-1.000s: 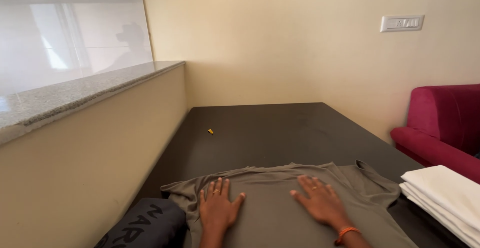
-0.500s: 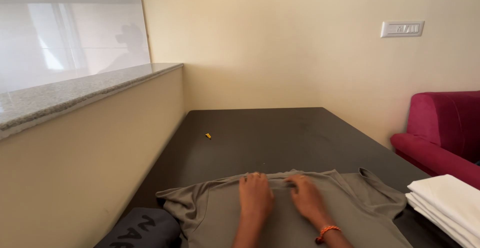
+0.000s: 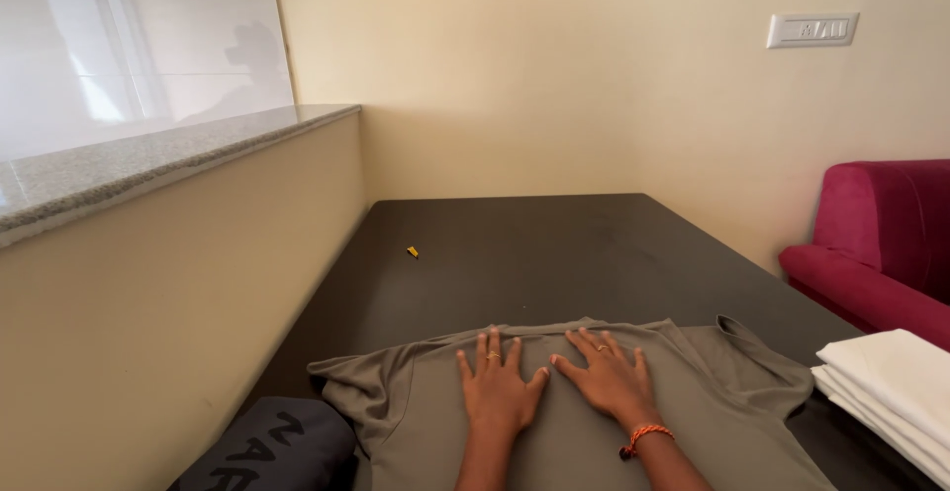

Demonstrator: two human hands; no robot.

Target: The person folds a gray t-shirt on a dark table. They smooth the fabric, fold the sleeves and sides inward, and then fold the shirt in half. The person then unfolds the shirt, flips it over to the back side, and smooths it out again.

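An olive-grey t-shirt (image 3: 712, 402) lies spread on the dark table (image 3: 554, 253) near its front edge. My left hand (image 3: 498, 384) rests flat on the shirt's middle, fingers spread, a ring on one finger. Right beside it, my right hand (image 3: 606, 378) also presses flat on the cloth, with a ring and an orange thread band at the wrist. The two hands lie side by side, thumbs almost touching. Neither hand grips the fabric.
A dark folded garment with pale lettering (image 3: 272, 446) lies at the front left. Folded white cloth (image 3: 891, 387) is stacked at the right edge. A small yellow bit (image 3: 413, 251) sits on the table. A granite-topped ledge (image 3: 148, 159) runs along the left, a red sofa (image 3: 876, 244) stands at the right.
My hands came together from apart to the shirt's far edge, then slid back toward me and now lie flat side by side with fingers spread. The camera tilted slightly.
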